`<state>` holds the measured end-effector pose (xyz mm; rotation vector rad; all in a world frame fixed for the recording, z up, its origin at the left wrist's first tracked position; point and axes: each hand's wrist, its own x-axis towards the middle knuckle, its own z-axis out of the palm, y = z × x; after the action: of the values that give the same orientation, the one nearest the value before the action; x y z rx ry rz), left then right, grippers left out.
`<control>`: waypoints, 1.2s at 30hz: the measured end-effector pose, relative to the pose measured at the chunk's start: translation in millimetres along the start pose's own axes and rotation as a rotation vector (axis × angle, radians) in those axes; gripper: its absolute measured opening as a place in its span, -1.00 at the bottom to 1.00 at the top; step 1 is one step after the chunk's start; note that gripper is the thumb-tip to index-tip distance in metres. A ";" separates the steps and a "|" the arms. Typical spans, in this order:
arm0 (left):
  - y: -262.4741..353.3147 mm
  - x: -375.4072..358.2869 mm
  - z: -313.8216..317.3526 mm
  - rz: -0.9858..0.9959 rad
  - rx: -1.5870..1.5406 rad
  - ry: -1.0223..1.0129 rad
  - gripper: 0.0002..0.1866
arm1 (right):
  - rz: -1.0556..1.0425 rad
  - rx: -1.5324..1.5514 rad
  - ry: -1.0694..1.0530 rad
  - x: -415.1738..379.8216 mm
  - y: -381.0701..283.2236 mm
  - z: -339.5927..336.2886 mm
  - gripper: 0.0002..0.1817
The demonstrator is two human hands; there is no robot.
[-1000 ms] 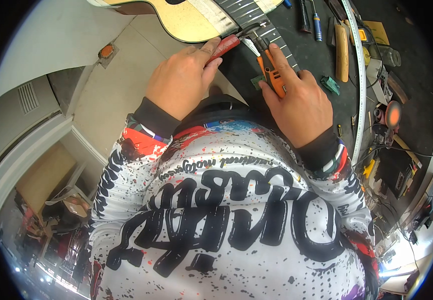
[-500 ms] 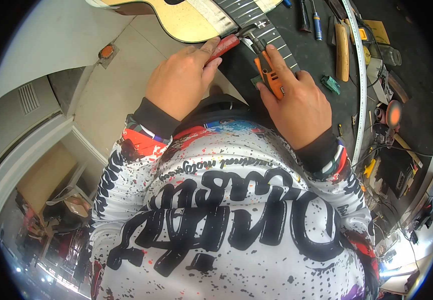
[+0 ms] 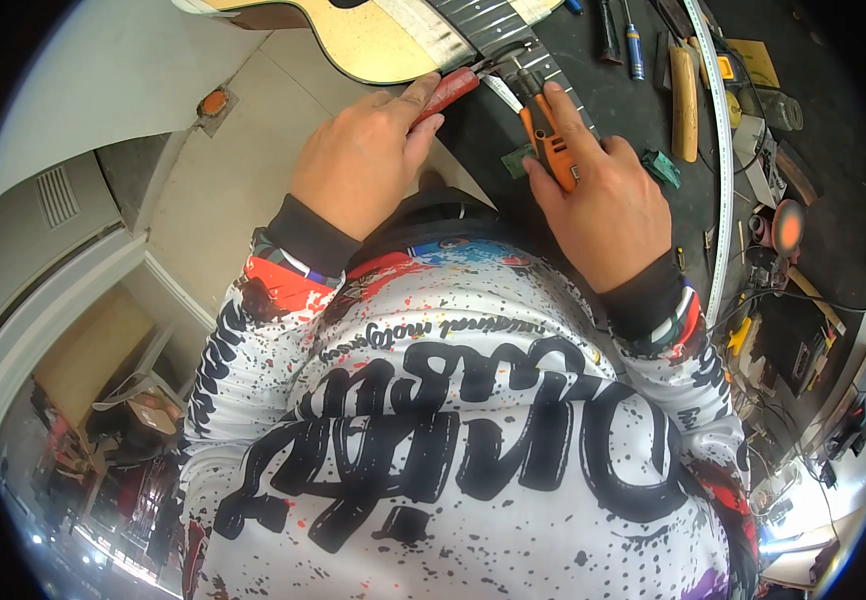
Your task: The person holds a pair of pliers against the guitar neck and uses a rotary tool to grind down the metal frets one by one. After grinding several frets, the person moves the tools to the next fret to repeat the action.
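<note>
An acoustic guitar (image 3: 373, 50) lies across the top of the view, its pale body to the left and its dark fretboard (image 3: 543, 65) running down to the right. My left hand (image 3: 368, 150) is closed around a red-handled tool (image 3: 445, 97), whose curved metal head reaches over the fretboard's near edge. In my right hand (image 3: 603, 200) is an orange-and-black hand tool (image 3: 555, 150) with a narrow tip pointing at the fretboard, close to that metal head. My right index finger lies stretched along its top.
On the black table (image 3: 643, 110) to the right lie a blue-handled screwdriver (image 3: 635, 52), a wooden block (image 3: 685, 105) and a green scrap (image 3: 661, 168). A long metal ruler (image 3: 723, 130) runs past them. Cables and more tools crowd the far right.
My right hand and the orange-and-black hand tool have shifted slightly to the right, the narrow tip moving over the fretboard. My left hand and the red-handled tool stay about where they were.
</note>
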<state>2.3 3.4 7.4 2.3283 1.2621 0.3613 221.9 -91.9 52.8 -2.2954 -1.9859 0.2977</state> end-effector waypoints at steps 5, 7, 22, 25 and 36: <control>-3.6 0.0 5.5 0.029 -0.012 0.044 -0.57 | 0.022 -0.002 -0.004 0.7 2.0 -2.1 -0.20; -1.8 0.8 3.6 0.023 -0.001 0.037 -0.57 | -0.009 0.002 0.007 0.0 0.1 0.2 -0.20; -2.9 0.9 2.8 0.033 -0.006 0.028 -0.57 | -0.038 0.002 -0.021 -1.9 -2.6 -0.6 -0.24; -3.1 0.5 1.9 0.029 0.001 0.020 -0.57 | 0.006 -0.010 -0.071 0.9 -3.9 -6.5 -0.24; 0.0 2.4 1.2 0.005 0.039 -0.033 -0.58 | -0.031 0.001 -0.008 -3.0 1.7 1.2 -0.21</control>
<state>4.1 5.1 6.4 2.3602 1.2590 0.3015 222.9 -95.2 51.5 -2.2635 -2.0225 0.3058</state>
